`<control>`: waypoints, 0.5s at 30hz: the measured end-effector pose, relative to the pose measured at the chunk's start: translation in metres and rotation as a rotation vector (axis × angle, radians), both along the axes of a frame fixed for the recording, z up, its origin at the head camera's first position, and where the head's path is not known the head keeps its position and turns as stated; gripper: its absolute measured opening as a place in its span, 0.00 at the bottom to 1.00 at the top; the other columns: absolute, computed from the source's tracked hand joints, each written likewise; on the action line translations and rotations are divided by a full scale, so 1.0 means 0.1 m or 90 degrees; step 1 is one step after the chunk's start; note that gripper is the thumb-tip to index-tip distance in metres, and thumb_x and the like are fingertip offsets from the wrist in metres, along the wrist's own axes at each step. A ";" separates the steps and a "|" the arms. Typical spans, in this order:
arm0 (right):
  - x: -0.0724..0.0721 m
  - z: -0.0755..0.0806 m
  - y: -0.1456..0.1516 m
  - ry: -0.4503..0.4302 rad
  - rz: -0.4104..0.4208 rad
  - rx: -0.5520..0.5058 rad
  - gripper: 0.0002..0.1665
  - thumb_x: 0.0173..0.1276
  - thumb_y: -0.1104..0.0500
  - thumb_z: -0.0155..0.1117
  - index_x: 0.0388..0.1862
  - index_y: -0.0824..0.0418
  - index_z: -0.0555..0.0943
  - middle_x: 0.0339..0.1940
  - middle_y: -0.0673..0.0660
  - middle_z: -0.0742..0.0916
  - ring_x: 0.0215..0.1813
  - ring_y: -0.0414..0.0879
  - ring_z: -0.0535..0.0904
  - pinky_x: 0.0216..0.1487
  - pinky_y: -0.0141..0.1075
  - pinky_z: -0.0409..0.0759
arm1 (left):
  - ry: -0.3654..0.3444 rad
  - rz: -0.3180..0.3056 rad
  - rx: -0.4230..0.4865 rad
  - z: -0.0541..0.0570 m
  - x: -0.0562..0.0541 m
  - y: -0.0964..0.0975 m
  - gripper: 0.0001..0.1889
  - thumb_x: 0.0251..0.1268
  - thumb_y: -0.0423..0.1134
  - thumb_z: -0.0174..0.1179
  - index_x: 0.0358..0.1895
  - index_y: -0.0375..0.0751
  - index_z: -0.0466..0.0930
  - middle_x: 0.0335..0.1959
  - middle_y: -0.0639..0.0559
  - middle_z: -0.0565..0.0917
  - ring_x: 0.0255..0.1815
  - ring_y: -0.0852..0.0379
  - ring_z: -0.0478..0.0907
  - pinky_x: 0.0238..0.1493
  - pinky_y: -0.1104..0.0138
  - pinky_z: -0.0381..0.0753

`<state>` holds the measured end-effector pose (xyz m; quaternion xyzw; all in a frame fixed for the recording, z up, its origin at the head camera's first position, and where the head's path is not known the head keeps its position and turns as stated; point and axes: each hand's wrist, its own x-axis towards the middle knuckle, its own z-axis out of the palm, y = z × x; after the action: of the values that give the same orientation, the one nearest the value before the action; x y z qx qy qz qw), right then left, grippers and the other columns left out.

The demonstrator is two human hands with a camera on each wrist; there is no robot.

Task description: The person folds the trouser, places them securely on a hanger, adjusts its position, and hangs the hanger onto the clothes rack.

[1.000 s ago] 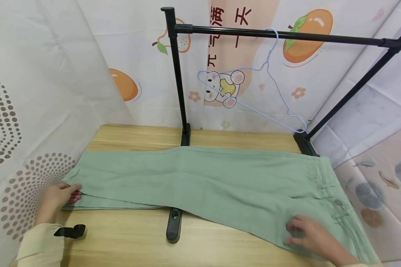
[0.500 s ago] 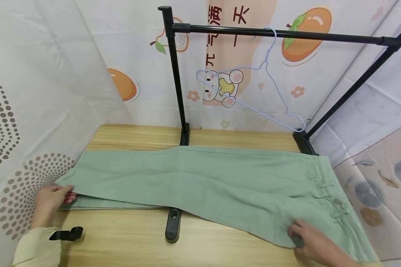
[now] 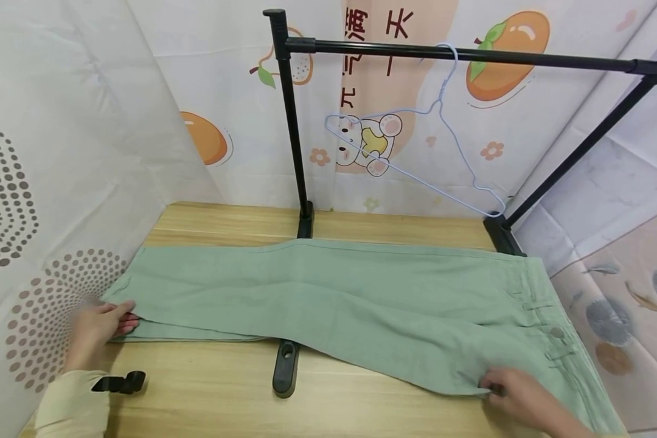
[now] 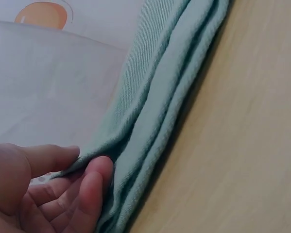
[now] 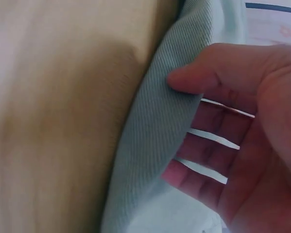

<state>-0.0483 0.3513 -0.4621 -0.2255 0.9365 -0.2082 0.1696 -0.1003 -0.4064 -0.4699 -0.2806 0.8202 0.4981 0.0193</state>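
Note:
A pair of light green trousers [image 3: 317, 298] lies folded lengthwise across the table, legs to the left and buttoned waistband [image 3: 553, 331] to the right. At the leg end my left hand [image 3: 103, 325] pinches the upper layer by its near corner, thumb on top. Up close in the left wrist view, several cloth layers [image 4: 157, 92] run beside the fingertips. My right hand [image 3: 517, 392] grips the near edge below the waistband. The right wrist view shows the thumb on the outer face of a fabric fold [image 5: 150, 126], with the other fingers behind it.
Behind the trousers stands a black clothes rack [image 3: 290, 121], with a pale blue wire hanger [image 3: 416, 176] on its bar. One rack foot [image 3: 285, 371] pokes out at the near side. Printed curtains [image 3: 241, 176] enclose the wooden table [image 3: 213, 395]. A black strap end [image 3: 120, 382] juts from the left sleeve.
My right hand has gone from resting on the cloth with parted fingers to gripping its near edge, which now bunches slightly. My left hand shifted a little left and came back, keeping its pinch.

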 end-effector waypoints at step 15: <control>-0.09 0.23 0.21 -0.034 -0.061 0.019 0.06 0.58 0.67 0.67 0.35 0.62 0.85 0.28 0.45 0.84 0.29 0.25 0.70 0.26 0.29 0.72 | 0.070 0.185 0.215 0.13 0.04 -0.02 0.12 0.72 0.41 0.54 0.26 0.50 0.77 0.14 0.61 0.82 0.17 0.65 0.81 0.23 0.73 0.82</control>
<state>-0.0569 0.3724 -0.4393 -0.1721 0.9443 -0.2084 0.1879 -0.0964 -0.4086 -0.4567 -0.3609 0.6760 0.6404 -0.0509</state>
